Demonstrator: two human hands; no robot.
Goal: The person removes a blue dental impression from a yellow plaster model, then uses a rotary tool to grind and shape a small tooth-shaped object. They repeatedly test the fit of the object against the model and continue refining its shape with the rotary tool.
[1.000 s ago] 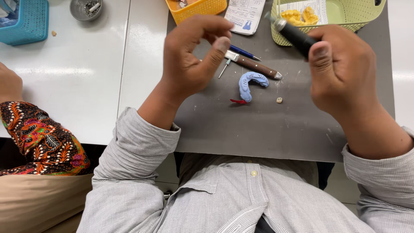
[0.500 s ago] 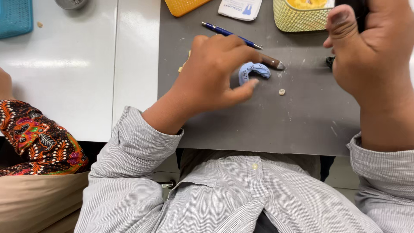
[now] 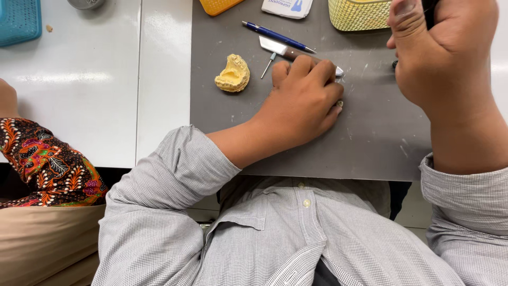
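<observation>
While the left hand lies curled, knuckles up, on the grey mat at centre frame, contents unseen, the right hand grips a black handle upper right.

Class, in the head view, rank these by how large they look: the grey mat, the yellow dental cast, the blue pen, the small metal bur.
1. grey mat
2. blue pen and yellow dental cast: pen longer, cast bulkier, so unranked
3. small metal bur
</observation>
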